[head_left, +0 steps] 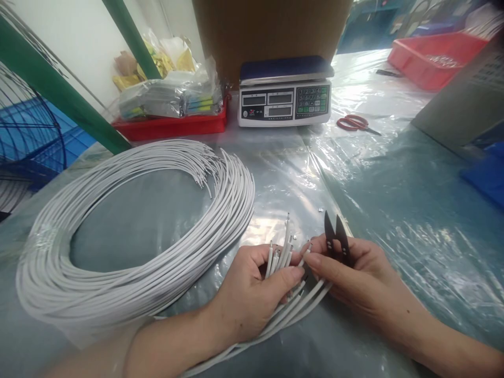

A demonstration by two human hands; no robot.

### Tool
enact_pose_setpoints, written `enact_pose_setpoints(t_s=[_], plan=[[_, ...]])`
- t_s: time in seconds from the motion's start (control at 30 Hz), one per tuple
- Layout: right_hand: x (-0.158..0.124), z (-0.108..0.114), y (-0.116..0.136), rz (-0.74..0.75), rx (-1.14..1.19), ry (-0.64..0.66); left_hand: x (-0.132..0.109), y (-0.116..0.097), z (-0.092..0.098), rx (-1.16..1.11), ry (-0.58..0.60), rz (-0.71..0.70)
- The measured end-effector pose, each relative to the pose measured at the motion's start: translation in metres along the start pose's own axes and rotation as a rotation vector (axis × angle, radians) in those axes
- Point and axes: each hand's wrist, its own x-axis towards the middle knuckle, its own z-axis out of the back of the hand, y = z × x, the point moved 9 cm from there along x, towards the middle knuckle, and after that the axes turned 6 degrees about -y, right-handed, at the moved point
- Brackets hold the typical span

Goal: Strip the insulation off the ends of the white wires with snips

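Wire ends (280, 252) half hidden among left hand (252, 294) fingers (285, 278)

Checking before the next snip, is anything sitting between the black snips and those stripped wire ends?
Nothing visible does. The snips in the right hand sit just right of the wire ends held by the left hand.

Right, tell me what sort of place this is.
Probably a small factory or assembly workbench. A big coil of white wires lies on the plastic-covered table, a digital weighing scale stands at the back, and the right hand holds black thread snips.
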Motion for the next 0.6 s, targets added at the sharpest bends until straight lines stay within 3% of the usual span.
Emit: enact_pose_setpoints(t_s=[0.1, 0.37, 0.5, 0.6], plan=[[-0.001, -0.002, -0.005, -0.049, 0.016, 0.018, 0.0, 0.003, 0.002, 0.018, -0.021, 0.028], [-0.002, 0.002, -0.006, -0.006, -0.12, 0.008, 0.003, 0.009, -0.004, -0.082, 0.032, 0.09], [-0.002, 0.007, 0.02, 0.286, -0.656, -0.072, 0.003, 0.005, -0.002, -0.092, 0.026, 0.044], [-0.007, -0.005, 0.031, 0.548, -1.092, -0.029, 0.004, 0.004, 0.003, -0.076, -0.005, 0.03]])
